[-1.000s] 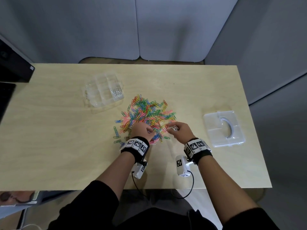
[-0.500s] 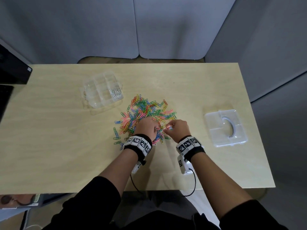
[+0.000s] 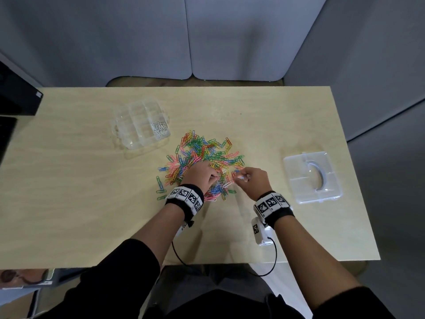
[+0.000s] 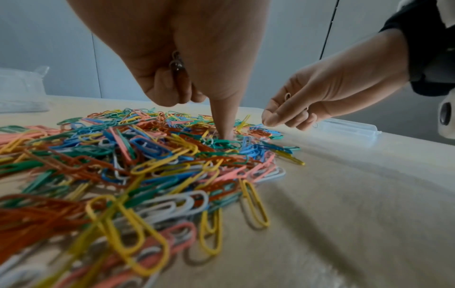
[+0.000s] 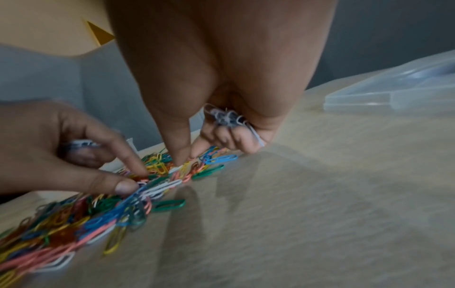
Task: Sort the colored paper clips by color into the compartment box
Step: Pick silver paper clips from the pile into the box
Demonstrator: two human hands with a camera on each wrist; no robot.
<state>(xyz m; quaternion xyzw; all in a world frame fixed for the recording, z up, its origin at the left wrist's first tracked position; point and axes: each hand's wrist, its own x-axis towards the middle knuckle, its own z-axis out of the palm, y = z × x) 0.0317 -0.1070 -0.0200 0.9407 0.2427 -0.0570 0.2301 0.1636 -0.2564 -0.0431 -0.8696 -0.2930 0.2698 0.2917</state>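
Note:
A heap of mixed colored paper clips [image 3: 204, 155] lies mid-table. The clear compartment box [image 3: 128, 125] stands at its far left, with white clips [image 3: 159, 129] in one near-right compartment. My left hand [image 3: 213, 178] is on the heap's near edge. Its index finger [image 4: 222, 120] presses straight down into the clips, and the other fingers curl over white clips [image 5: 81, 143]. My right hand [image 3: 239, 177] hovers at the heap's near right edge, thumb and index tips [image 5: 181, 155] touching the clips. Its curled fingers hold a bunch of white clips [image 5: 229, 118].
The box's clear lid [image 3: 312, 178] lies flat near the table's right edge. A few green and blue clips [image 3: 159, 183] lie loose left of the heap. A black device [image 3: 16, 93] sits at the far left corner. Bare tabletop [image 3: 69, 203] spreads left and in front.
Both hands stay at the heap's near edge. The right hand closed in on the left hand half a second ago and has since drawn a little back to the right.

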